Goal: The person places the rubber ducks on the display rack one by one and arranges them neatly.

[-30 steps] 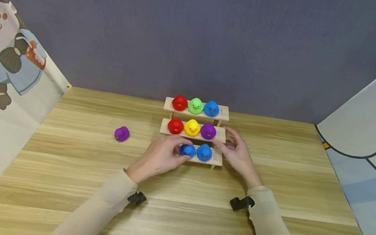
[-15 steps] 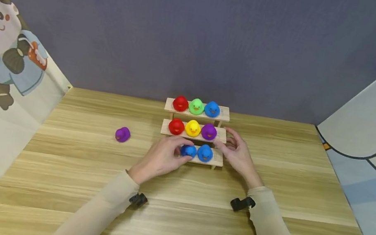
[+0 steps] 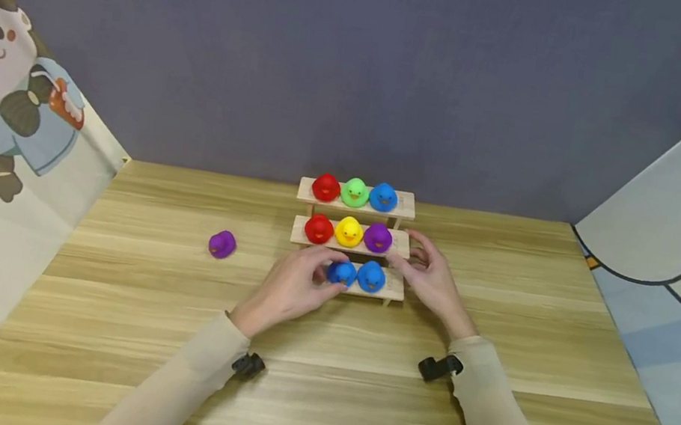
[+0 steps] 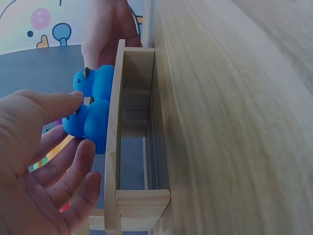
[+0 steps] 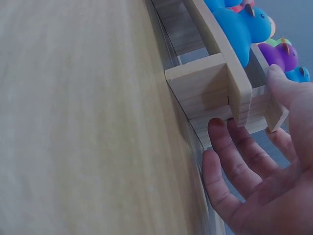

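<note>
A three-tier wooden stand (image 3: 395, 284) carries small rubber ducks. My left hand (image 3: 294, 280) pinches a blue rubber duck (image 3: 342, 273) at the middle of the lowest tier; in the left wrist view this duck's base lies against the board. Beside it, touching, is a second blue duck (image 3: 371, 277). At the stand's right end my right hand (image 3: 434, 278) grips the middle tier, thumb at the front and index finger behind, as the right wrist view also shows. The middle tier bears a red duck (image 3: 319, 228), a yellow duck (image 3: 348, 232) and a purple duck (image 3: 378, 237).
On the top tier sit a red duck (image 3: 327, 187), a green duck (image 3: 355, 192) and a blue duck (image 3: 383, 197). A loose purple duck (image 3: 222, 244) lies on the wood-grain table (image 3: 320, 406), left of the stand. A grey wall (image 3: 366, 65) rises behind.
Both hands keep their places at the stand. The head view has shifted very slightly; the ducks and the stand show no clear movement.
</note>
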A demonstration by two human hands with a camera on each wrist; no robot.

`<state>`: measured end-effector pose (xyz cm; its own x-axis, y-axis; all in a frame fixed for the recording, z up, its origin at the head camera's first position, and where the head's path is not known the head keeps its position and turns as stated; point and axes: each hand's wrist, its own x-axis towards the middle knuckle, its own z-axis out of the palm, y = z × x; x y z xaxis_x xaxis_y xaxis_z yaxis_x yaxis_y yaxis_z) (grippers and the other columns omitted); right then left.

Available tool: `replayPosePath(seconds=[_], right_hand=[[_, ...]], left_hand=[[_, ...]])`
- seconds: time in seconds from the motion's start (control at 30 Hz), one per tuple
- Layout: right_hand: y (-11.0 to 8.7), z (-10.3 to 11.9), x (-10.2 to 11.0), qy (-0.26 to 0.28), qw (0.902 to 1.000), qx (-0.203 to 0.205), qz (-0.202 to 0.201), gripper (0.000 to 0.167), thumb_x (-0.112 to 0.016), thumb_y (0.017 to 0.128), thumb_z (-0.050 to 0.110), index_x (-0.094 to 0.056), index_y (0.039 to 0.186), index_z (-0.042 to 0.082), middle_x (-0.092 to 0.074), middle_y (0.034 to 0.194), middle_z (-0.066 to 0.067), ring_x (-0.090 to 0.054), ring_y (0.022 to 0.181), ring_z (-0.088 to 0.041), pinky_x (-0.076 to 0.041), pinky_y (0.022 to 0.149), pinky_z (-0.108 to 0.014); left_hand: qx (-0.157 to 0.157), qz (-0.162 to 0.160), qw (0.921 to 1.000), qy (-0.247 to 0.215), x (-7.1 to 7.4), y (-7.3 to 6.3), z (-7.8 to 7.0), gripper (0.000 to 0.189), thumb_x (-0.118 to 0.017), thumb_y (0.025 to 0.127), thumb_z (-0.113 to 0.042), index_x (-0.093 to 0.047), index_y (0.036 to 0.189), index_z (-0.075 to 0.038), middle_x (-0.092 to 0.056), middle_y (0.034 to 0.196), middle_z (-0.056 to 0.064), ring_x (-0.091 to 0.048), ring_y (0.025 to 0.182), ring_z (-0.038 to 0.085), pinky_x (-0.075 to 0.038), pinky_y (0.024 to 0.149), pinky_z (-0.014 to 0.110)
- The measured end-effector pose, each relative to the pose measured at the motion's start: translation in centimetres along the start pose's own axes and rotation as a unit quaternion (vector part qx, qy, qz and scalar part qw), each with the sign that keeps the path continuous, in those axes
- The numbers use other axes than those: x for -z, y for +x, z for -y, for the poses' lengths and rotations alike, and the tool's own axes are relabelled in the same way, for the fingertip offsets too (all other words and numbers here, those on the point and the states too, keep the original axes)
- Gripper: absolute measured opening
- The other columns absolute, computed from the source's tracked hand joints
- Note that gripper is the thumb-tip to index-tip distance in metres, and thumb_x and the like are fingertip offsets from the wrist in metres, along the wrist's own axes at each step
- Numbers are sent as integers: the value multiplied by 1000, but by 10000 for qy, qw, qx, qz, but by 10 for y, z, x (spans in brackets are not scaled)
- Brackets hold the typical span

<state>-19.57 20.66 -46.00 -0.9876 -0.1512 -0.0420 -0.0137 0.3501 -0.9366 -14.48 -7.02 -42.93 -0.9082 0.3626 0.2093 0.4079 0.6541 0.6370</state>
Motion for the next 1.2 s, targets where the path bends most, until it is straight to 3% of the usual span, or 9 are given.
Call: replayPosePath(seconds=[0.37, 0.63, 1.2], right_hand=[[1, 0, -1, 0, 10000, -43, 18, 77, -76, 101, 32, -38, 165, 12, -65, 141, -29, -72, 117, -41, -60, 79, -23], [1, -1, 1, -14, 10000, -70, 6, 78, -77, 100, 34, -38, 165, 14, -64, 142, -29, -71, 119, -43, -60, 80, -22], [1, -1, 3, -56, 10000, -43, 43, 78, -77, 100, 37, -39, 164, 15, -66, 140, -28, -73, 114, -39, -60, 78, -25]], left_hand=[[42, -119, 9999, -68, 7, -9, 4, 34, -84, 93, -26, -76, 125, -16, -76, 122, 1, -71, 85, 11, -59, 78, 32], [307, -81, 9995, 37, 15, -18, 12, 33, -80, 95, -31, -76, 126, -19, -77, 115, -2, -70, 90, 12, -58, 81, 34], [411, -359, 9983, 184, 37, -38, 37, 30, -79, 95, -25, -77, 124, -15, -79, 120, 2, -72, 87, 13, -59, 77, 36]])
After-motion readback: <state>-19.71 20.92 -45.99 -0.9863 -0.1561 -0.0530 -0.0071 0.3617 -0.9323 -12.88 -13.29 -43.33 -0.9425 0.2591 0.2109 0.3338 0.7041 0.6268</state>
